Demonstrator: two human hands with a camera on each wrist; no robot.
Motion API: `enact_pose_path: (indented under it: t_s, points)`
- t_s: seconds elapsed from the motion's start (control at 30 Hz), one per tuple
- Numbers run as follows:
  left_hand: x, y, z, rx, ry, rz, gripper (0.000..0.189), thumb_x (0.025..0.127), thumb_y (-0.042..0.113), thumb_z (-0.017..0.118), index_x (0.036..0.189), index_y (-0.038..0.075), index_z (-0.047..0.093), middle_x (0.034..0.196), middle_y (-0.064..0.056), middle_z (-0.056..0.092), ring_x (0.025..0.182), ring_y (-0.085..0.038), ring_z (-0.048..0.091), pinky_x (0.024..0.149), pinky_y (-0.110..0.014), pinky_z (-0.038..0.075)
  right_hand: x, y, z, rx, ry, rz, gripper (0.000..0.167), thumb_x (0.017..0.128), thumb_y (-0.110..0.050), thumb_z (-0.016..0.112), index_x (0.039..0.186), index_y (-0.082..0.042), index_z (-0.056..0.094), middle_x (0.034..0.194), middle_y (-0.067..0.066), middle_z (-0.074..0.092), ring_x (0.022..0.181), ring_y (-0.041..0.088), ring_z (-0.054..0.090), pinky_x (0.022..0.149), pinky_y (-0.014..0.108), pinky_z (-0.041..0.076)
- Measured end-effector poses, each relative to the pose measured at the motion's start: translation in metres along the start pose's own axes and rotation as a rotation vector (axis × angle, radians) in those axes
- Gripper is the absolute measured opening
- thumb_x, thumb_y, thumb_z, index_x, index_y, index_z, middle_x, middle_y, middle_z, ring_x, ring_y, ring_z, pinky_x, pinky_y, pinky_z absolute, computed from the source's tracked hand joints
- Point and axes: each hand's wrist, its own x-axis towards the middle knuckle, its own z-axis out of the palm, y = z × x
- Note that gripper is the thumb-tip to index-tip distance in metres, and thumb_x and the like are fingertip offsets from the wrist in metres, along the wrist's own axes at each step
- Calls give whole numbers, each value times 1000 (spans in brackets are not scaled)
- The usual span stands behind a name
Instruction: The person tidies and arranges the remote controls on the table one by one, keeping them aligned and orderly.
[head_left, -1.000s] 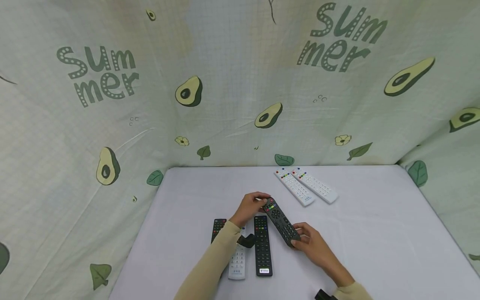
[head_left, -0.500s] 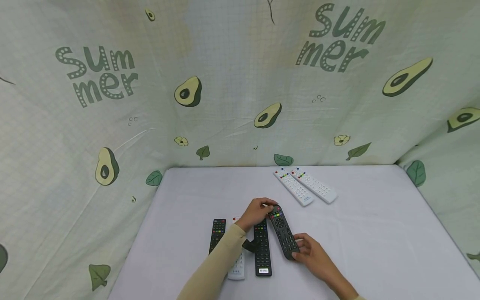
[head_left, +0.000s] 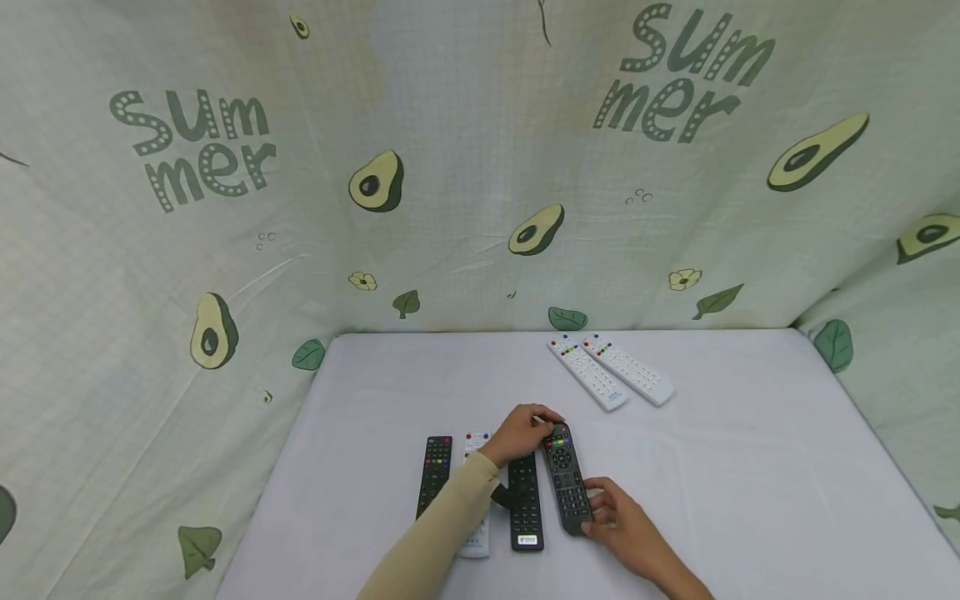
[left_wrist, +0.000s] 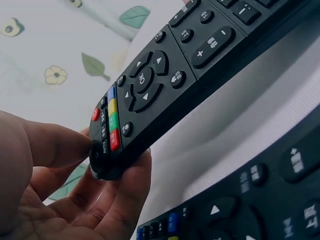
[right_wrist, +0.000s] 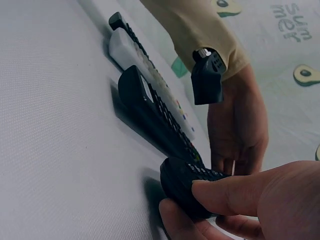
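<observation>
"Which hand is nearer to us?"

"The right hand. It pinches the near end of a dark grey remote, thumb above, fingers below. From there the remote runs toward the far side, drifting slightly left."

"And the left hand?"

"That one reaches in from the left and pinches the far end. So both grips are narrow, one at each end. The remote is over the table; I can't tell whether its near end touches."

"Which way does it point?"

"Its long axis goes near to far, buttons up, the coloured ones at the far end. It's almost in line with the black remote just to its left. Left of that is a white remote, partly behind the left sleeve."

"Anything beyond?"

"Farther off, rightward, a white pair of remotes, both slanting."
</observation>
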Motion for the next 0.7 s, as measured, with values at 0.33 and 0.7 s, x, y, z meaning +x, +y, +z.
enact_pose_path:
  t_s: [0.33, 0.7]
  points:
    - [5, -7, 6, 87, -22, 16, 22, 104, 7, 61, 119, 7, 77, 116, -4, 74, 86, -6, 61, 77, -24, 53, -1, -7, 7, -105, 64, 16, 67, 79, 1, 83, 139, 6, 54, 104, 8, 67, 84, 16, 64, 68, 25, 55]
    - [0, 1, 6, 172, -36, 6, 22, 103, 12, 60, 117, 8, 77, 110, -3, 73, 88, -8, 61, 81, -28, 55, -1, -13, 12, -197, 79, 59, 72, 76, 2, 86, 141, 6, 55, 102, 3, 66, 87, 14, 64, 72, 28, 56]
